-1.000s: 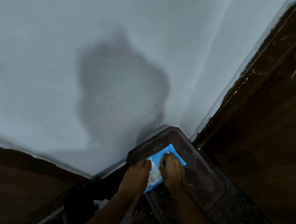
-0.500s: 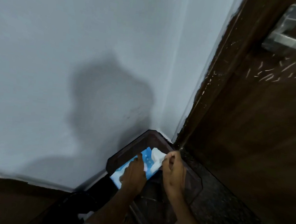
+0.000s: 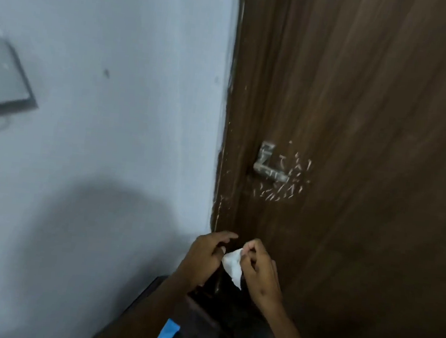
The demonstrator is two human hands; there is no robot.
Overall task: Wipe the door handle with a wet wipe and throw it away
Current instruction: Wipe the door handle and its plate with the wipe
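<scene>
Dark table (image 3: 136, 301) at bottom edge — blue pack (image 3: 165, 337) on it.

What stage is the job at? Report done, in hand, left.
Done: a wet wipe is out of the blue pack. In hand: right hand pinches it, left hand beside it. Left: the door handle is untouched; wiping and binning remain.

Open air between the door handle (image 3: 270, 164) and both hands below, nothing in the way across the bare brown door (image 3: 372, 129). Left of the handle, only the door frame edge and plain wall (image 3: 113, 102). Underneath the hands, a dark tabletop (image 3: 146, 312) with a blue pack (image 3: 165, 337) at its near edge.
</scene>
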